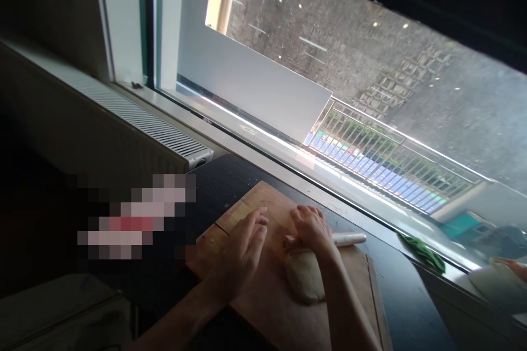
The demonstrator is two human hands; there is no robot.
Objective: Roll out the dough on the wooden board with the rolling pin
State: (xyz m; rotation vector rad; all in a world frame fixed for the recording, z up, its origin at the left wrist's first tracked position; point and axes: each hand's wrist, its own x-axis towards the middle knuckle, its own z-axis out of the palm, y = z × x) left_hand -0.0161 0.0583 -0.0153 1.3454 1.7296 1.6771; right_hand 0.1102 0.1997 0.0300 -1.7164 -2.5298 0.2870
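Observation:
A round, flattened piece of pale dough (302, 277) lies on a wooden board (272, 307). Just beyond it is a rolling pin (351, 238), one end sticking out to the right of my right hand (312, 226). That hand is curled over the pin, and my right forearm covers part of the dough. My left hand (246, 241) is over the left part of the board, apart from both pin and dough. Its fingers are stretched out with nothing in them.
The board rests on a dark table (224, 173) against a window sill. A white radiator (135, 115) stands at the left. On the sill at right are a green cloth (424, 252) and a pale bag-like item (498, 288). A blurred-out patch covers the area left of the board.

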